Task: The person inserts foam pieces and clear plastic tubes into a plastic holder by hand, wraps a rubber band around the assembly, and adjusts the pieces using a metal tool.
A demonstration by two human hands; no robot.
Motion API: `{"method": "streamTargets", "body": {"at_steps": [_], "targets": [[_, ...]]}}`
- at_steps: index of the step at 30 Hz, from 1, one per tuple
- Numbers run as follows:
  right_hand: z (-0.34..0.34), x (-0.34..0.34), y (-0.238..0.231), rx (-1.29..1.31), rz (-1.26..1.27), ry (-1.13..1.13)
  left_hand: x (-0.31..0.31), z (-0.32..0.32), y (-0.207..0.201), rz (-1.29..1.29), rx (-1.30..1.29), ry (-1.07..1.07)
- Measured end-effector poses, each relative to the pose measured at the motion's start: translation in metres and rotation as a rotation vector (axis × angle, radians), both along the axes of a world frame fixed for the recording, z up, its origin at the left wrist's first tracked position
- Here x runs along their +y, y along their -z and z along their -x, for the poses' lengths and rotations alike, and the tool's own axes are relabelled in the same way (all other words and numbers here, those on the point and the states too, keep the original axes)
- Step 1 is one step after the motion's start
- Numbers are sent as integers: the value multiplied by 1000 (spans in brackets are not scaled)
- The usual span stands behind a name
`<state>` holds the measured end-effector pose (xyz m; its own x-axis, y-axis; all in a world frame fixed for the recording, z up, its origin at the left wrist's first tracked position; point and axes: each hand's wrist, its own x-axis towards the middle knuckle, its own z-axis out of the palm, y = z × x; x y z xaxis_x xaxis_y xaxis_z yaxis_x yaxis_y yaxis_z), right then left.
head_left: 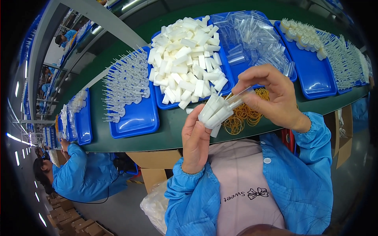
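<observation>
The person's left hand (195, 143) stands upright in a closed grip, thumb bent inward, its wrist straight below the fingers. The right hand (273, 92) sits higher, just right of the left fingertips and apart from them, its index finger arched above the thumb in a pinch. The right wrist lies below and right of those fingers; the left arm (187, 200) and right arm (313, 157) are bent.

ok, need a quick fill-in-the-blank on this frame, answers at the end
1. White foam blocks are heaped in a tray coloured ____.
2. Loose clear plastic tubes lie in the next tray, immediately to the blocks' ____.
3. Yellow rubber bands lie on a tabletop coloured ____.
4. A bundle of white pieces rests in the person's ____ hand.

Answers: blue; right; green; left
</observation>
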<state>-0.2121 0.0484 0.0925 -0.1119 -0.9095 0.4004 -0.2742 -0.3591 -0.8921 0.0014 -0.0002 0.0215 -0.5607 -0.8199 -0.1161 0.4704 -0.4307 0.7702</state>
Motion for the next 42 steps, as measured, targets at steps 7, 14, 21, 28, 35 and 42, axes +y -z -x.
{"method": "streamTargets", "body": {"at_steps": [7,14,21,28,35,42], "targets": [[4,2,-2,-17,45,-2,-1,-1,-3,-44,111,39],[4,3,-1,-72,35,45,-1,-2,1,-164,156,43],[2,0,0,-123,-60,3,2,-1,-1,-159,142,70],[-4,0,10,-159,-85,17,5,7,-4,-65,85,19],[-6,-3,9,-232,-81,20,4,6,8,601,-248,-288],[-3,-4,7,-288,-132,-10,-2,1,-2,773,-354,-248]]}}
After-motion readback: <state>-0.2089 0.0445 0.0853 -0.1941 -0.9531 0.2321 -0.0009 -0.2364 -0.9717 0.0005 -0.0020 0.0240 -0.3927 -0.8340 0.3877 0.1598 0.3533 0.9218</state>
